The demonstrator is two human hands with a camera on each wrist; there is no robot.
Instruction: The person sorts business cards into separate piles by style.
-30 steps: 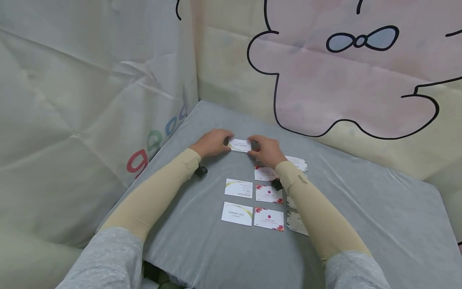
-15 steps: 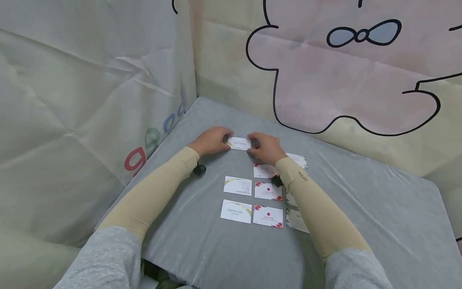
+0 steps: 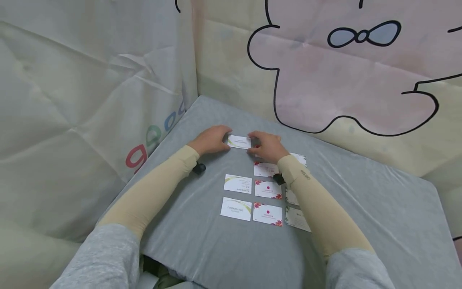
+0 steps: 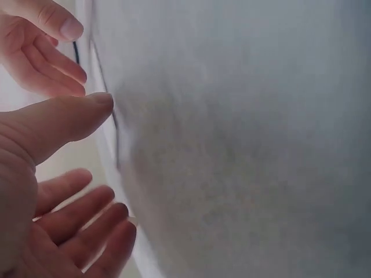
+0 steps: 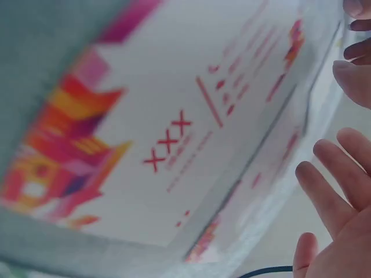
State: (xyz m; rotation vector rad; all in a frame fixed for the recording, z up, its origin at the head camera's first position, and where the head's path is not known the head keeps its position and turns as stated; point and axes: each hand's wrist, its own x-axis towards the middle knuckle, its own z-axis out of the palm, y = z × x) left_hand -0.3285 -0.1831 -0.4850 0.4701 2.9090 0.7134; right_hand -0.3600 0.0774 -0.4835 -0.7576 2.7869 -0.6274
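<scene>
At the far end of the card layout, a white business card (image 3: 239, 141) with a yellow-green curve lies between my hands. My left hand (image 3: 211, 139) is at its left end, thumb near the front corner and fingers near the back corner. From the other end, my right hand (image 3: 268, 146) spans the card in the same way. In the left wrist view, the left thumb (image 4: 69, 121) and fingers stand apart. The right wrist view shows the right hand's fingers (image 5: 327, 188) extended; a red-patterned card (image 5: 174, 139) lies close below that wrist.
Several cards lie in columns on the grey cloth-covered table (image 3: 195, 249): green-curved cards (image 3: 236, 208) at left, red-flowered cards (image 3: 267, 214) in the middle and leaf-bordered cards (image 3: 297, 218) at right, partly hidden by the right arm. Fabric walls (image 3: 223, 72) stand behind and at left.
The head view has shifted slightly, so the table and cards sit a little higher. Both hands remain at the two ends of the far card, with barely any movement.
</scene>
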